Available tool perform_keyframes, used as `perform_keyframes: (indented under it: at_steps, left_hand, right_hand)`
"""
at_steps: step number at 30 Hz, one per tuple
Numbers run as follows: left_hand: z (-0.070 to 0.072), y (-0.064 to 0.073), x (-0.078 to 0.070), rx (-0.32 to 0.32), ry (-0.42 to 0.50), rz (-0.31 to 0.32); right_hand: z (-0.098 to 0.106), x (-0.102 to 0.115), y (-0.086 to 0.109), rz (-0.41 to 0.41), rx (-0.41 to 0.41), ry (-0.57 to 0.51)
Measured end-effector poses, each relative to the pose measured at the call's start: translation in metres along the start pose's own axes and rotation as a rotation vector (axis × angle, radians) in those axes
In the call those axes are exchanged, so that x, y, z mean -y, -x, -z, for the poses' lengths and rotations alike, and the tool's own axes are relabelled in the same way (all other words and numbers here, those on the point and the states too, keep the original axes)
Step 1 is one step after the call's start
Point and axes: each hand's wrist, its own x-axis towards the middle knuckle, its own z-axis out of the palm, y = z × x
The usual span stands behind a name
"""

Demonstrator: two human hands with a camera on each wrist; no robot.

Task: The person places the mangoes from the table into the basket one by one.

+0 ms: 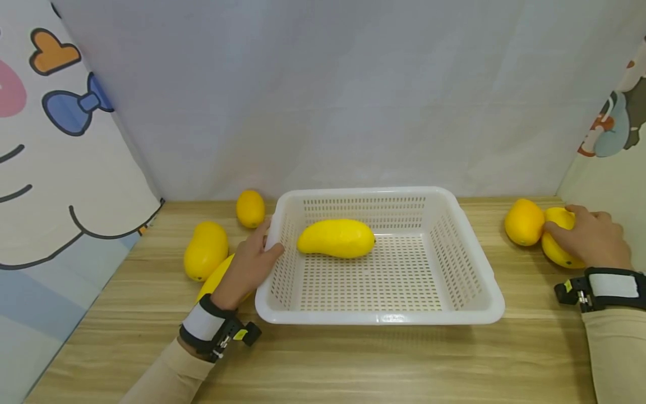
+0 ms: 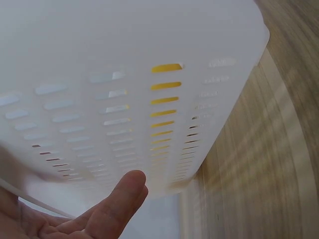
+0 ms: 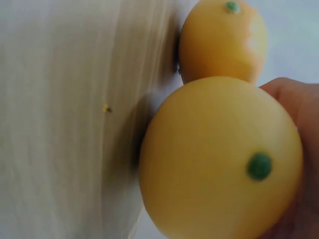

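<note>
I judge grasping step: right hand [image 1: 600, 238] curls fingers round rightmost yellow fruit [image 1: 557, 253], left hand [image 1: 249, 262] pinches basket [image 1: 375, 317] wall; next move calls for steady lift.

The table [image 1: 383, 365] has a light wood-grain top, its streaks running mostly from side to side. A white basket [image 1: 379, 318] stands near its middle, toward the back. Left of the basket lie three fruits: a small lemon [image 1: 250, 209] near the back edge, a plump mango [image 1: 206, 251] nearer the front, and a long mango [image 1: 211, 282] beside that—partly covered from view. Well apart on the right sit an orange [image 1: 524, 222] and, just beside it, a yellow fruit [image 1: 557, 253]—also partly covered. The front strip is bare wood.
</note>
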Motion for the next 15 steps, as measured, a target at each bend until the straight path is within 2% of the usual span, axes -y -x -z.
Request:
perform_keyframes:
  at_steps: [15]
  left_hand:
    - [0.0000, 0.0006, -0.0023, 0.004, 0.007, 0.010]
  right_hand:
    - [0.0002, 0.0000, 0.0011, 0.002, 0.012, 0.000]
